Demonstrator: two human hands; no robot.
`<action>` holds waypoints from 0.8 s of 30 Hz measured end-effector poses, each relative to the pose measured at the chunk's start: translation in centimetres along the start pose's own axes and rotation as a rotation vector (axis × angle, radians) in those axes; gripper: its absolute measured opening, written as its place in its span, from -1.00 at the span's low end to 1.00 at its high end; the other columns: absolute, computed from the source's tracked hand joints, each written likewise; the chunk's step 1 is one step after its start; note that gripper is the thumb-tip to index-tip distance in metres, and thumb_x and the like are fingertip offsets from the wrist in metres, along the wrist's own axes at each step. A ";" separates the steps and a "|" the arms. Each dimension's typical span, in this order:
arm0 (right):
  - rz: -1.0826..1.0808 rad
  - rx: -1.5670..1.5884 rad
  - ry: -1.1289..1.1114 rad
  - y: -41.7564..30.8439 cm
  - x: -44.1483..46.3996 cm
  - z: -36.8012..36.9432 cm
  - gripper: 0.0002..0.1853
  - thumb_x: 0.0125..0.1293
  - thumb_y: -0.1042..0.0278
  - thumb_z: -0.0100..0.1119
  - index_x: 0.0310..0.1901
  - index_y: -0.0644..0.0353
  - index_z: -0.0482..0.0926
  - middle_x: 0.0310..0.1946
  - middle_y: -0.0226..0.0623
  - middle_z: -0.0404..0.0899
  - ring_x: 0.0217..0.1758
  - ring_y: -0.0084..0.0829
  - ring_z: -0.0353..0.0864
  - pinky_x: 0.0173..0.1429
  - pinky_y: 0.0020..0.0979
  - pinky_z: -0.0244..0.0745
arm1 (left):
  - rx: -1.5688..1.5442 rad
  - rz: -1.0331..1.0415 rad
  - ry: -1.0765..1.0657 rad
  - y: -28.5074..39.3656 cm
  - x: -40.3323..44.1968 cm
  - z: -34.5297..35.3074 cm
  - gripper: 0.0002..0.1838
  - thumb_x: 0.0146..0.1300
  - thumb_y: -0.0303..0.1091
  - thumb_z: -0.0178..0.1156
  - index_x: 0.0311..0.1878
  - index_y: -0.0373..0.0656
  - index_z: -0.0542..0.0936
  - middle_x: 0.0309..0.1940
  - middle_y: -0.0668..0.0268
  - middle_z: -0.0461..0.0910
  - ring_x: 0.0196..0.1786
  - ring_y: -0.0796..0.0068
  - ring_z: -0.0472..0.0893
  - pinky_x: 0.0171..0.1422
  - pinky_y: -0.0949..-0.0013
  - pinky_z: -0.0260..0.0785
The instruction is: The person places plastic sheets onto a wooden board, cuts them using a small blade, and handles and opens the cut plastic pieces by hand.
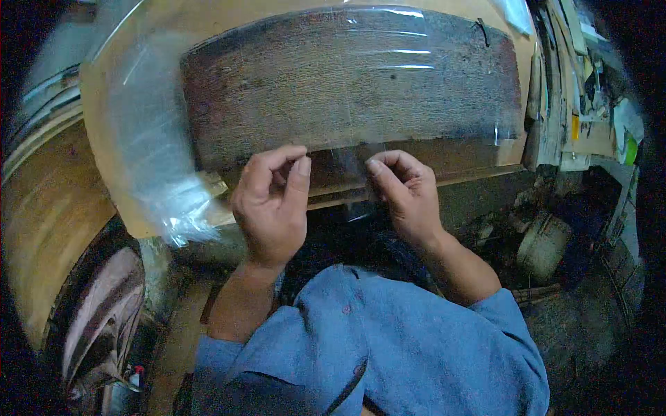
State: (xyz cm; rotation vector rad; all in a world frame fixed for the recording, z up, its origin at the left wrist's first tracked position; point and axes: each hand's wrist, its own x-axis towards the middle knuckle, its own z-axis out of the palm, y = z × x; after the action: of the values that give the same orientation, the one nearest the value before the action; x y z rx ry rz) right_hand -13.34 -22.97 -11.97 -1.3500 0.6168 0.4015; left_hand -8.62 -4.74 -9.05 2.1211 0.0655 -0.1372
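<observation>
A dark, textured board [354, 83] lies on a light wooden worktop. Clear plastic film [152, 132] covers the worktop's left side and shines in streaks over the board. At the board's front edge, my left hand [272, 201] has thumb and forefinger pinched together. My right hand [409, 191] is pinched the same way, a short gap to its right. Between the two hands a thin strip of transparent film [355, 180] hangs over the front edge. Its sides reach close to both fingertips.
Long wooden strips [555, 76] and small items line the right side. A round container [544, 246] sits low at the right. On the left are a curved wooden surface [48, 222] and a crumpled cloth-like item [104, 312].
</observation>
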 end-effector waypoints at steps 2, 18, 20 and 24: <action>0.004 0.036 0.032 -0.2 0.3 0.1 -0.82 0.33 0.33 0.21 -0.24 0.30 0.61 -0.42 -0.47 0.59 -0.35 -0.68 0.48 -0.24 -0.56 0.40 | 0.008 0.137 0.004 -0.5 -0.3 0.1 -0.87 0.17 -0.49 0.28 -0.19 -0.17 0.63 -0.30 0.22 0.61 -0.21 0.31 0.61 -0.04 0.34 0.42; 0.011 0.014 0.026 0.3 0.9 0.3 -0.79 0.34 0.32 0.20 -0.20 0.34 0.62 -0.36 -0.38 0.64 -0.30 -0.64 0.54 -0.21 -0.55 0.47 | 0.765 0.303 -0.380 0.4 -3.6 3.8 -0.22 0.28 0.40 -0.19 0.41 0.11 0.31 0.42 0.18 0.12 0.46 0.04 0.01 0.37 -0.09 -0.17; 0.025 0.050 0.030 0.2 1.0 0.3 -0.78 0.35 0.32 0.19 -0.19 0.34 0.62 -0.35 -0.37 0.64 -0.29 -0.63 0.55 -0.20 -0.54 0.47 | 0.786 0.296 -0.400 0.2 -3.5 3.9 -0.20 0.28 0.42 -0.22 0.43 0.12 0.27 0.44 0.17 0.09 0.48 0.03 -0.01 0.37 -0.11 -0.18; 0.029 0.004 0.032 0.1 0.9 0.1 -0.79 0.35 0.32 0.19 -0.19 0.34 0.62 -0.36 -0.36 0.64 -0.29 -0.63 0.55 -0.20 -0.54 0.48 | 0.789 0.310 -0.383 0.0 -3.6 4.0 -0.21 0.27 0.41 -0.20 0.44 0.16 0.26 0.45 0.17 0.08 0.48 0.03 -0.02 0.36 -0.14 -0.19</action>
State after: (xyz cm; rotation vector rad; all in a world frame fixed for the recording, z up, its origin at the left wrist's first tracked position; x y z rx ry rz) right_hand -12.67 -22.89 -12.66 -1.3474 0.6636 0.4023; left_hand -12.48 -8.12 -10.67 2.8051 -0.6365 -0.4358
